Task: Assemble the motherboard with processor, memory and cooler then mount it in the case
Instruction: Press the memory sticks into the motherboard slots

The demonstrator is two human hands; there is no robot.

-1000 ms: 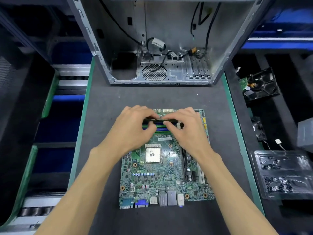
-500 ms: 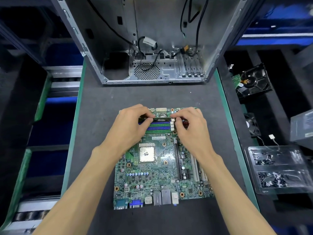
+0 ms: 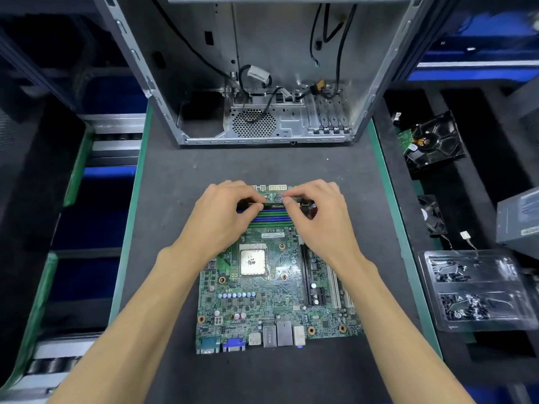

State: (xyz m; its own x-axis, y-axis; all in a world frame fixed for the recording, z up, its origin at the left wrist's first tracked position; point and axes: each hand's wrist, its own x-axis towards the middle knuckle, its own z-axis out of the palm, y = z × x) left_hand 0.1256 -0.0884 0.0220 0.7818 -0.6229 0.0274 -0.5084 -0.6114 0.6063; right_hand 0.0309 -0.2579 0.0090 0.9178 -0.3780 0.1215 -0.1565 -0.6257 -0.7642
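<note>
Lying flat at the centre of the frame, the motherboard [image 3: 271,287] is seen on the dark surface [image 3: 262,167], its processor [image 3: 253,262] seated in the socket. A memory stick [image 3: 274,199] is held edge-down over the slots [image 3: 269,217] near the board's upper edge; it is pinched by the left hand [image 3: 224,217] at one end and by the right hand [image 3: 318,217] at the other. The open case [image 3: 262,83] stands above, well apart. A clear tray of screws [image 3: 475,290] is seen at right.
</note>
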